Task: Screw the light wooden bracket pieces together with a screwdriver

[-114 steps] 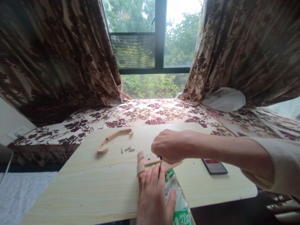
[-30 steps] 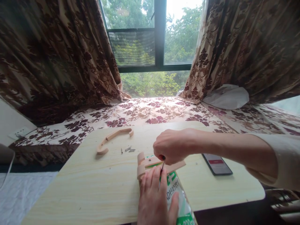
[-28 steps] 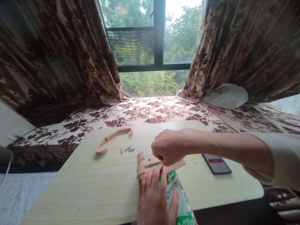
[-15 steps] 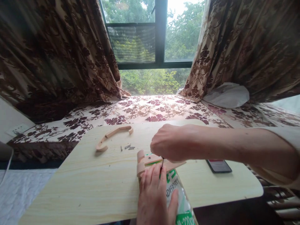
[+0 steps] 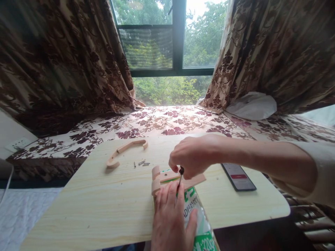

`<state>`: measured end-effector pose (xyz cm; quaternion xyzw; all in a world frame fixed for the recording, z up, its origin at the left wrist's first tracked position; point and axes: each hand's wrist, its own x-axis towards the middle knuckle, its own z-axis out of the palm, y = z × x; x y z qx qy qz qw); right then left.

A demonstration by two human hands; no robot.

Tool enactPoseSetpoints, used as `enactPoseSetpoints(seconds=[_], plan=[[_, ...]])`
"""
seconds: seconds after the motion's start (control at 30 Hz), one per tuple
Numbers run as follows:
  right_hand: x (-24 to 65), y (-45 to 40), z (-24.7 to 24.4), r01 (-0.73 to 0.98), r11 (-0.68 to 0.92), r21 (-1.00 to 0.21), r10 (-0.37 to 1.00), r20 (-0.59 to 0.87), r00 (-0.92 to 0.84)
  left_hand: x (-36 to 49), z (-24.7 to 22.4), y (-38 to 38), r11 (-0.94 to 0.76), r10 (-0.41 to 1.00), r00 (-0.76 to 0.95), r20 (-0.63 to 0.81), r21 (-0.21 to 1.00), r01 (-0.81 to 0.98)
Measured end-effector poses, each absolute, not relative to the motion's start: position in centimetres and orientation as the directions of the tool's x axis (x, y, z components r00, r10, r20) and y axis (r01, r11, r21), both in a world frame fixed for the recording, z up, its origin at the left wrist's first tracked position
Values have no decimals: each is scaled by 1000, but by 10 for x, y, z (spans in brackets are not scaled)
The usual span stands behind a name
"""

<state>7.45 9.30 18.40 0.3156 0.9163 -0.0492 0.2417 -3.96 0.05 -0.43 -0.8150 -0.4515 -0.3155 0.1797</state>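
Observation:
A screwdriver [image 5: 180, 176] with a dark handle end and a thin metal shaft points down from my right hand [image 5: 187, 157], whose fingers are wrapped round it. My left hand [image 5: 171, 216] lies flat, fingers stretched, over the near edge of the pale wooden pieces [image 5: 167, 176] and a green and white printed box [image 5: 200, 219]. The shaft's tip is hidden by my left fingers. One wooden piece shows a small dark hole. A curved wooden piece [image 5: 125, 149] rests at the back left of the table, with several small screws [image 5: 142, 162] near it.
The light wooden table [image 5: 104, 205] holds everything. A phone [image 5: 239, 177] with a lit screen lies at the right, below my right forearm. Behind are a flowered window seat [image 5: 170, 122], patterned curtains and a white plastic bag [image 5: 252, 105].
My right hand has turned and lifted slightly, so the screwdriver's dark end now shows. The right forearm sits a little higher, uncovering more of the phone. My left hand stays in place.

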Motion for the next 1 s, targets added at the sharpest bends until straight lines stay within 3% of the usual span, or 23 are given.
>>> enactPoseSetpoints(seconds=[0.13,0.37,0.77,1.0], plan=[[75,90,183,586,803,114,560,-480,-675,-41,-4,-1,-532,636,404,658,-6,847],[81,101,174,586,809,-51,492,-486,-722,-38,-4,0,-531,640,377,669,31,847],[67,105,171,492,870,-30,419,-481,-770,-47,-4,0,-546,630,439,641,-36,837],[59,98,168,449,893,-19,389,-465,-795,-42,-23,9,-538,541,372,754,-30,842]])
